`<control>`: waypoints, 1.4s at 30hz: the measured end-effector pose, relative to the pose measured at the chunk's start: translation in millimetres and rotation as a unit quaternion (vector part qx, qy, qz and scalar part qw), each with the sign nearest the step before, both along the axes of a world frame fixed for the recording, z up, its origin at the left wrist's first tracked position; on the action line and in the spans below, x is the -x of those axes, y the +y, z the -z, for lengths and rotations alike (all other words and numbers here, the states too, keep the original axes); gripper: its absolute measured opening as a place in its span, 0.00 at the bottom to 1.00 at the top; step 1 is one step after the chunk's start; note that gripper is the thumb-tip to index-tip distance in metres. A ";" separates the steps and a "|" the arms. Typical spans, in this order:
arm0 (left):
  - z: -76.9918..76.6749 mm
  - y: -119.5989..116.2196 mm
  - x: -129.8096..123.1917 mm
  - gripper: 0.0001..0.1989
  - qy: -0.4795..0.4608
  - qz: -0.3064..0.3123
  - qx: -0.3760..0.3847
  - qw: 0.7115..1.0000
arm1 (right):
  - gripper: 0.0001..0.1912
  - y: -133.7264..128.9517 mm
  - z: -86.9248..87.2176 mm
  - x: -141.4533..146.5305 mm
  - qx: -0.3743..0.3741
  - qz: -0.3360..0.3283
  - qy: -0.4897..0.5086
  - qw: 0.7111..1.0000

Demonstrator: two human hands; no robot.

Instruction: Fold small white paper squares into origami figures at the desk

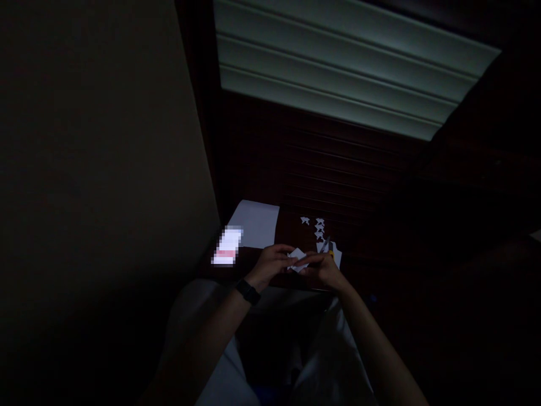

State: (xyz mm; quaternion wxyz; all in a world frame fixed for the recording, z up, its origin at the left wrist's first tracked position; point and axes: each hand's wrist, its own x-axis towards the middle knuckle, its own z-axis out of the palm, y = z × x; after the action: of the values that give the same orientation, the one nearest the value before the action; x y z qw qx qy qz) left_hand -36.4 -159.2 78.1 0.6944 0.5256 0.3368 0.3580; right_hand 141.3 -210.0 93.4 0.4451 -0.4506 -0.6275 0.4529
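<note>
A small folded piece of white paper [297, 253] sits between my two hands, just above the near edge of a dark table. My left hand [273, 263], with a black watch on its wrist, grips the paper's left side. From the right, my right hand [324, 269] pinches the paper, its fingers laid across the right part. Just behind my right hand lie a cutter with a yellow part [331, 252] and more white paper [337, 256]. Fine creases in the held paper are too dim to make out.
Several small folded white paper shapes [319, 228] lie farther back on the table. A large white sheet [256, 223] is at the left, with a lit, blurred-out screen [227, 246] by its near-left corner. A wall [127, 113] rises on the left; slatted panels [338, 62] stand behind.
</note>
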 end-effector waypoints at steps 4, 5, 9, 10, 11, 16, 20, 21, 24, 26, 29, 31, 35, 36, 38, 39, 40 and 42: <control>-0.7 2.1 -0.3 0.21 0.053 -0.014 -0.074 0.996 | 0.13 -1.8 2.8 -5.1 0.064 0.041 0.014 0.997; -0.9 2.4 -0.2 0.21 0.064 -0.018 -0.093 0.993 | 0.14 -1.7 4.1 -7.3 0.071 0.051 0.013 0.996; -3.1 1.8 0.7 0.20 0.088 -0.017 -0.140 0.986 | 0.14 0.5 10.5 -15.9 0.084 0.064 0.006 0.994; -3.8 1.2 0.9 0.21 0.088 -0.013 -0.141 0.986 | 0.14 1.2 12.1 -17.3 0.085 0.065 0.004 0.994; -4.3 0.6 1.0 0.22 0.085 -0.009 -0.138 0.987 | 0.14 1.9 13.4 -18.3 0.086 0.066 0.002 0.994; -5.1 -2.2 0.7 0.23 0.076 -0.012 -0.115 0.990 | 0.15 2.3 15.7 -18.3 0.085 0.070 -0.010 0.994; -6.9 -4.8 -0.2 0.22 0.074 -0.018 -0.087 0.993 | 0.15 0.3 15.5 -15.6 0.078 0.079 -0.017 0.994; -7.5 -5.5 -0.5 0.22 0.072 -0.021 -0.081 0.994 | 0.14 -0.2 15.9 -14.9 0.076 0.083 -0.017 0.993; -8.7 -7.0 -1.5 0.21 0.072 -0.040 -0.077 0.994 | 0.13 -1.6 17.5 -12.9 0.074 0.097 -0.014 0.992; -9.0 -7.1 -1.8 0.21 0.076 -0.048 -0.083 0.992 | 0.13 -2.5 18.1 -11.7 0.073 0.103 -0.013 0.992; -8.8 -6.3 -2.0 0.21 0.087 -0.039 -0.080 0.992 | 0.14 -4.1 17.5 -9.9 0.069 0.102 -0.012 0.992; -8.2 -5.9 -2.2 0.21 0.090 -0.031 -0.062 0.994 | 0.15 -4.9 16.8 -8.8 0.071 0.094 -0.012 0.993; -7.5 -6.2 -2.4 0.21 0.076 -0.043 -0.022 0.996 | 0.13 -5.4 16.0 -7.0 0.062 0.098 -0.018 0.993; -7.7 -6.4 -2.1 0.22 0.068 -0.041 -0.008 0.997 | 0.12 -5.5 15.9 -6.7 0.058 0.104 -0.019 0.993; -8.7 -6.7 -1.1 0.22 0.050 -0.024 0.023 0.998 | 0.14 -5.9 15.6 -6.3 0.058 0.106 -0.018 0.993; -9.3 -6.8 -0.4 0.22 0.041 -0.014 0.035 0.998 | 0.15 -6.1 15.5 -6.2 0.059 0.105 -0.017 0.993; -10.0 -6.9 0.1 0.22 0.034 -0.006 0.044 0.998 | 0.16 -6.2 15.4 -6.2 0.059 0.103 -0.017 0.993; -11.4 -7.1 0.6 0.22 0.027 -0.001 0.052 0.998 | 0.15 -6.4 15.3 -6.1 0.053 0.106 -0.021 0.993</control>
State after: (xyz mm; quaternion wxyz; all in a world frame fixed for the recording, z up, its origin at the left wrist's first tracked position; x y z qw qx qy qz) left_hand -37.1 -166.4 89.4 0.7109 0.4983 0.3738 0.3265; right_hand 147.4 -216.4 78.1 0.4527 -0.5467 -0.5610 0.4260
